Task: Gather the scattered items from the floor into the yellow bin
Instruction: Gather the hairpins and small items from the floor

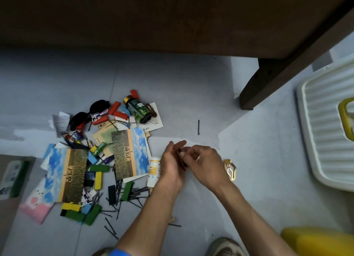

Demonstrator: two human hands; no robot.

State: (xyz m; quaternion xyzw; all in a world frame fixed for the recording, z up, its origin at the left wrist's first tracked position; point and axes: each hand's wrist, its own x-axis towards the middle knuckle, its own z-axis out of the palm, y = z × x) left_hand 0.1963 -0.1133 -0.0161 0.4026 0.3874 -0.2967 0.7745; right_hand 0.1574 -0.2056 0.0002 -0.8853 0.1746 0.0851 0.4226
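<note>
My left hand and my right hand meet over the grey floor, and between them they hold a small bunch of black hairpins. More black hairpins lie scattered below a pile of postcards, coloured blocks and a green bottle. A white bottle lies just left of my left wrist. One lone hairpin lies farther away on the floor. A gold hair clip lies right of my right hand. The yellow bin shows at the bottom right corner.
A dark wooden table with its leg overhangs the far side. A white ribbed tray lies on the right. My shoe is at the bottom edge. A pink card and a carton sit at the left.
</note>
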